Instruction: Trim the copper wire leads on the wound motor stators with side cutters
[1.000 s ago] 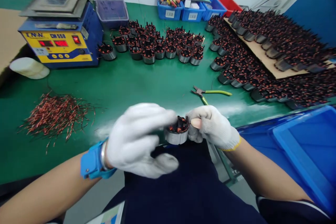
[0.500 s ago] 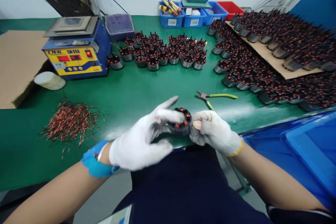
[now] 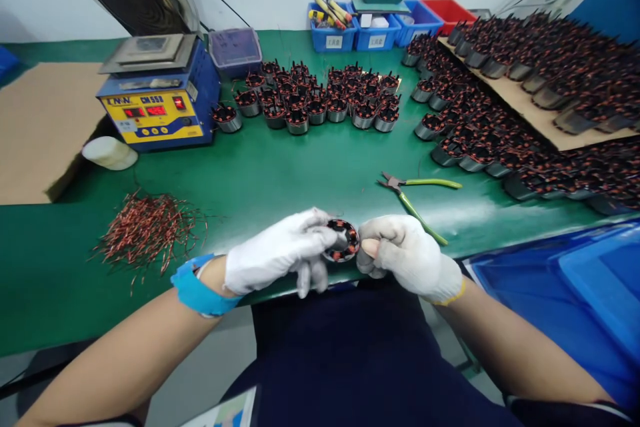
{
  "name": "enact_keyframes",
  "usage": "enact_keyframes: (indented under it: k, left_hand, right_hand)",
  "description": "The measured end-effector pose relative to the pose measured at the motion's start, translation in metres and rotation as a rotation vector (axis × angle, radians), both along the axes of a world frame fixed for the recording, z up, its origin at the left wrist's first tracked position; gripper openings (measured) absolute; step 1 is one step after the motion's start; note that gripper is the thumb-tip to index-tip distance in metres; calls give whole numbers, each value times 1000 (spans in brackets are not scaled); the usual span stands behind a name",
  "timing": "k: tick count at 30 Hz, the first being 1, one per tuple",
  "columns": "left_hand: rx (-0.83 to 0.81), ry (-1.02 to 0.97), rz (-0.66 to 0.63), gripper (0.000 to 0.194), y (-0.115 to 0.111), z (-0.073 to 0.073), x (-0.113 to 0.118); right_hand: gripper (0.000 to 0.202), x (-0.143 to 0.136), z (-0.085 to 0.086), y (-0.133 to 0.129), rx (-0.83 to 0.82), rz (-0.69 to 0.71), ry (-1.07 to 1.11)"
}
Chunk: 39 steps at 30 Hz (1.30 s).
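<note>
A motor stator (image 3: 353, 240), a dark ring with copper windings, is tilted above the front edge of the bench. My left hand (image 3: 285, 250), in a white glove, grips its left side, with fingers over the rim and into the opening. On the other side, my gloved right hand (image 3: 410, 255) has thumb and forefinger pinched together against the stator's right edge; whatever they pinch is hidden. The right thumb tip is bare. Diagonal cutters (image 3: 425, 182) with green handles lie spread on the bench just beyond my right hand.
Cut copper wire pieces (image 3: 150, 230) are heaped at left, below a blue control box (image 3: 160, 110). Several stators (image 3: 297, 121) stand at the back centre; many more fill the right, some on a cardboard sheet (image 3: 570, 137). Blue tool bins (image 3: 334, 42) line the wall. A blue crate (image 3: 530, 280) is right.
My left hand has closed from loosely spread fingers onto the stator, which has turned so its ring face shows more. My right hand keeps its pinch. The view has shifted slightly.
</note>
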<state>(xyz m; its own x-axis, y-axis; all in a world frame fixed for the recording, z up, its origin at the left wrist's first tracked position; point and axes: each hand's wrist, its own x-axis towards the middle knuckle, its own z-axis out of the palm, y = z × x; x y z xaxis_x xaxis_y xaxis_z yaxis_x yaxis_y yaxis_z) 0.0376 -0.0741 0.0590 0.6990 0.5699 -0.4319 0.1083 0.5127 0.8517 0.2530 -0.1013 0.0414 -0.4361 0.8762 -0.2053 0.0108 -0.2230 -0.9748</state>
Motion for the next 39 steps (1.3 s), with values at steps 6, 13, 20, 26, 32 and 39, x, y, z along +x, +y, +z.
enact_keyframes:
  k: [6, 13, 20, 26, 32, 39]
  left_hand:
    - [500, -180, 375, 28, -14, 11, -4]
    - [634, 385, -96, 45, 0, 3, 2]
    - [1221, 901, 130, 46, -1, -19, 14]
    - [1263, 758, 263, 82, -2, -20, 8]
    - [1223, 559, 22, 29, 0, -16, 6]
    - [1147, 771, 67, 23, 8, -11, -4]
  right_hand:
    - [31, -5, -8, 2, -199, -24, 114]
    - [26, -6, 13, 16, 442, 172, -463]
    - [27, 6, -6, 30, 625, 224, -879]
    - [35, 4, 5, 23, 1290, 108, -1028]
    - [27, -15, 5, 20, 1159, 290, -1163]
    - [23, 68, 12, 35, 911, 67, -1378]
